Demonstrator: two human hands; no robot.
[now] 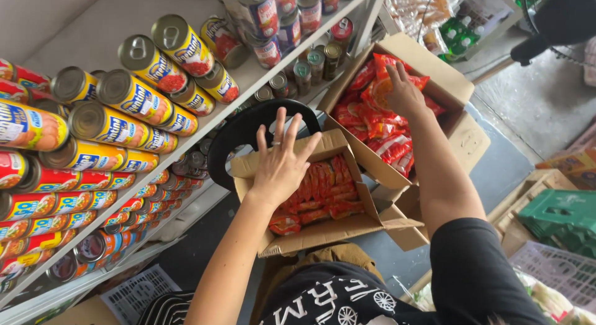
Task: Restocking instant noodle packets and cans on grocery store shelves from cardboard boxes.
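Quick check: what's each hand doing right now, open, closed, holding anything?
Left hand: open, fingers spread, resting on the near cardboard box, holding nothing.
Right hand: on a red packet in the far cardboard box; grip cannot be told.

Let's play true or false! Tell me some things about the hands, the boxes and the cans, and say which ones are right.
1. The left hand rests, fingers spread, on the flap of the near cardboard box. True.
2. The right hand reaches into the far cardboard box full of red snack packets. True.
3. The near box is empty. False: it holds rows of red packets.
4. The yellow cans stand upright on the shelf. False: they lie on their sides, stacked, lids facing out.
5. The right hand holds a can. False: it touches only packets.
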